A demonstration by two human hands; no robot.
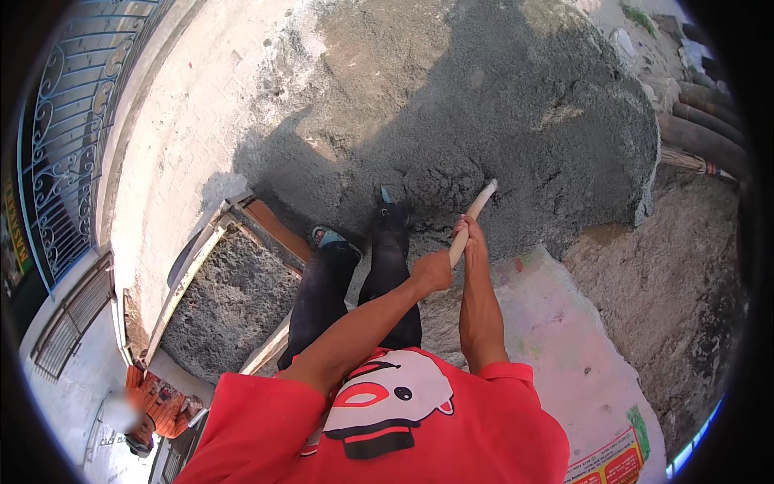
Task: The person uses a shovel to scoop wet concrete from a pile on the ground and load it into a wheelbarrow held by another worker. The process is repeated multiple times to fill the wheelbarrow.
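Note:
Both of my hands are wrapped round a pale wooden tool handle (480,202) that slants over wet grey mortar (516,137). My right hand (469,229) grips it farther out, while my left hand (433,272) is closed on it nearer my body. The handle's far end shows just above the mortar. The tool's head does not show, so I cannot tell which tool it is. Beyond my black trousers, a sandalled foot (326,236) stands at the mortar's near edge, with the other foot partly hidden.
A wood-edged box (230,302) of grey mix stands at left. A pale board (556,323) lies at right, beside brown sand (669,274). Dark pipes (701,121) and a broom (693,163) lie far right. A blue gate (68,145) and a person in orange (161,403) are left.

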